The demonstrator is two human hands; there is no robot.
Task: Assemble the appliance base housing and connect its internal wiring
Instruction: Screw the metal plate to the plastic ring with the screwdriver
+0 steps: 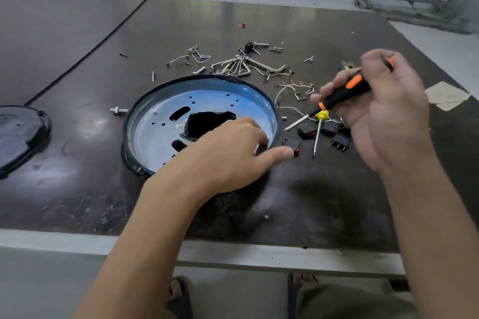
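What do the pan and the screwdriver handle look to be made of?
Pan: probably sheet metal, bright and reflective inside, with punched holes and a dark rim. Screwdriver handle: likely moulded plastic, perhaps rubber-coated, matte black with orange inserts. Its shaft: bare shiny metal.

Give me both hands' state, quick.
Left hand: over the base rim, thumb out, blurred; grip cannot be told.
Right hand: closed on the screwdriver.
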